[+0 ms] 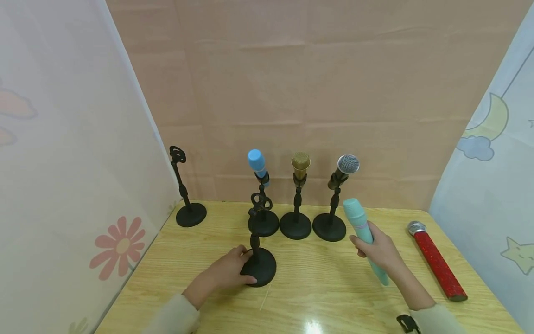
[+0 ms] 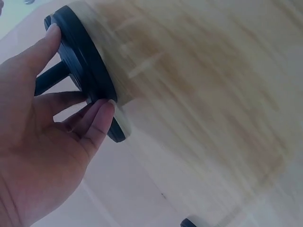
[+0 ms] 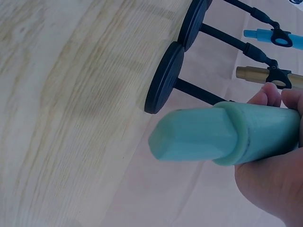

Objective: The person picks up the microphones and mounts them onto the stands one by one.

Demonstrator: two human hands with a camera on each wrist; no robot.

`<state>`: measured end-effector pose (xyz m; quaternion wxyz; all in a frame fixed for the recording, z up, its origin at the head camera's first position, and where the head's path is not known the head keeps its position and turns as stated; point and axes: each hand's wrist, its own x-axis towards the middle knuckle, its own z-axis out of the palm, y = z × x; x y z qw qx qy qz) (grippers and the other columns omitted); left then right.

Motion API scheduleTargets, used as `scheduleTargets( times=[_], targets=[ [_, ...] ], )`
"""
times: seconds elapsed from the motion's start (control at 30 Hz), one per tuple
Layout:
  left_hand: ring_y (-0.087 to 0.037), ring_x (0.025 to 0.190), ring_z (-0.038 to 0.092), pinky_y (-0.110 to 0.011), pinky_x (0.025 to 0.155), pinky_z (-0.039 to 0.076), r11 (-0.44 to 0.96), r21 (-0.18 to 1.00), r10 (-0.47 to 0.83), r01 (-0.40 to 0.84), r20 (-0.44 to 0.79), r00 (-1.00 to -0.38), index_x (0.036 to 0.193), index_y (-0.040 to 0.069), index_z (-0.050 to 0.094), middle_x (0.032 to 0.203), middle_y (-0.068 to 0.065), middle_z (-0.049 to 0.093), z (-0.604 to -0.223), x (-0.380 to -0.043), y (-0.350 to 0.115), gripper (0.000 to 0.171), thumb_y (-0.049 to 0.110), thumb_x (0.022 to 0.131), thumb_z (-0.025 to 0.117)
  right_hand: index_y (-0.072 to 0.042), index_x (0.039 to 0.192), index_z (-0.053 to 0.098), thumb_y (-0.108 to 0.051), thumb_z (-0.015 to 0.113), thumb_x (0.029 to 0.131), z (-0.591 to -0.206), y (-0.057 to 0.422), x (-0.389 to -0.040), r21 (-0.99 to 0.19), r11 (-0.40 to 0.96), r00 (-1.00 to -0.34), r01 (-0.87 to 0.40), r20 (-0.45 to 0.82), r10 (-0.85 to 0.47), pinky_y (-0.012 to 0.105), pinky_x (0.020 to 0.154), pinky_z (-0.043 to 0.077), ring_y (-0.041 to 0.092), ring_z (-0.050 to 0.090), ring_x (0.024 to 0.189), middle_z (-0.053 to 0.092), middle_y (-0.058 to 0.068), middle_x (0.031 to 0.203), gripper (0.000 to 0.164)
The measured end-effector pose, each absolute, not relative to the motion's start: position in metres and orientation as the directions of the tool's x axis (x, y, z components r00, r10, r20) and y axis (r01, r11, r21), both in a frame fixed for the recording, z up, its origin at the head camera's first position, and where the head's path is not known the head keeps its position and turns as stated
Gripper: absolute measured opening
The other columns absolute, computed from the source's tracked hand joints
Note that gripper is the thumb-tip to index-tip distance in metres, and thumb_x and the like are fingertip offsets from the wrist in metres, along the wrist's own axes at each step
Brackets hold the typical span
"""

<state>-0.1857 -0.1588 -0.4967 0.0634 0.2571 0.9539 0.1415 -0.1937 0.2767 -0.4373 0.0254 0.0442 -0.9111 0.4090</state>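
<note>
My left hand [image 1: 229,269] grips the round base of a black microphone stand [image 1: 260,267] near the front of the table; its clip at the top holds nothing. In the left wrist view the thumb and fingers [image 2: 97,125] pinch the rim of that base [image 2: 83,52]. My right hand [image 1: 380,248] holds a mint-green microphone [image 1: 362,223] by its middle, head up and tilted to the left, above the table. The right wrist view shows the tapered lower end of the mint-green microphone [image 3: 194,135] jutting out from the hand.
Behind stand three black stands bearing a blue microphone [image 1: 256,160], a gold microphone [image 1: 301,162] and a silver-headed microphone [image 1: 347,165]. A stand with a bare clip [image 1: 190,214] is at the back left. A red glittery microphone [image 1: 440,264] lies on the wooden table [image 1: 317,287] at right.
</note>
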Motion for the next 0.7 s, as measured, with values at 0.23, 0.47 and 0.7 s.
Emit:
scheduleTargets(
  times=[0.23, 0.47, 0.7],
  targets=[
    [-0.016, 0.109, 0.055, -0.037, 0.092, 0.054, 0.821, 0.339, 0.512, 0.46, -0.08, -0.855, 0.148, 0.009, 0.052, 0.125, -0.004, 0.053, -0.49, -0.186, -0.149, 0.082, 0.058, 0.086, 0.074, -0.004, 0.127, 0.046, -0.036, 0.066, 0.099, -0.437, 0.273, -0.195, -0.749, 0.654, -0.994, -0.107, 0.083, -0.067, 0.035, 0.065, 0.048, 0.02, 0.063, 0.069, 0.062, 0.007, 0.077, 0.048],
    [-0.028, 0.137, 0.048, -0.045, 0.107, 0.047, 0.826, 0.314, 0.518, 0.468, -0.094, -0.85, 0.151, 0.011, 0.049, 0.154, -0.007, 0.046, -0.494, -0.188, -0.138, 0.083, 0.061, 0.088, 0.07, -0.004, 0.126, 0.048, -0.035, 0.067, 0.098, -0.436, 0.27, -0.196, -0.756, 0.642, -0.992, -0.127, 0.101, -0.076, 0.035, 0.065, 0.049, 0.02, 0.064, 0.068, 0.062, 0.006, 0.076, 0.045],
    [-0.029, 0.132, 0.051, -0.043, 0.106, 0.049, 0.822, 0.231, 0.548, 0.521, -0.072, -0.833, 0.15, 0.007, 0.049, 0.149, -0.011, 0.051, -0.495, -0.187, -0.122, 0.086, 0.066, 0.088, 0.064, -0.003, 0.126, 0.049, -0.033, 0.069, 0.098, -0.433, 0.261, -0.196, -0.766, 0.622, -0.987, -0.163, 0.133, -0.094, 0.036, 0.065, 0.05, 0.021, 0.064, 0.067, 0.062, 0.007, 0.077, 0.046]
  ],
)
